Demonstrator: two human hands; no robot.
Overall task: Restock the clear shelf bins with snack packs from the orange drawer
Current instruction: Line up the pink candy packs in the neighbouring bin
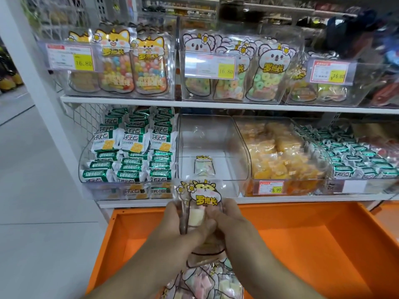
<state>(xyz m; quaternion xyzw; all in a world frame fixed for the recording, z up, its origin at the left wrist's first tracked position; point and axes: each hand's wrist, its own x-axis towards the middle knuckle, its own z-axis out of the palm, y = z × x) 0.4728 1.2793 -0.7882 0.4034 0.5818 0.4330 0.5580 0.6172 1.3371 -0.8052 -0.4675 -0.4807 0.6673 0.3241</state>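
Both hands hold a clear snack pack (203,197) with a yellow cat label, upright, just in front of the lower shelf. My left hand (183,221) grips its left side and my right hand (228,221) grips its right side. Behind it stands a clear shelf bin (216,130), nearly bare, with one similar snack pack (204,167) lying inside. Below my arms the orange drawer (302,244) is pulled out. More marshmallow snack packs (207,281) lie heaped at its front, partly hidden by my forearms.
A bin of green-and-white cracker packs (133,147) sits left of the near-empty bin, a bin of orange sweets (278,154) right of it, then more green packs (354,158). The upper shelf (194,103) holds bins of cat and koala candy bags. A white post (32,72) stands at the left.
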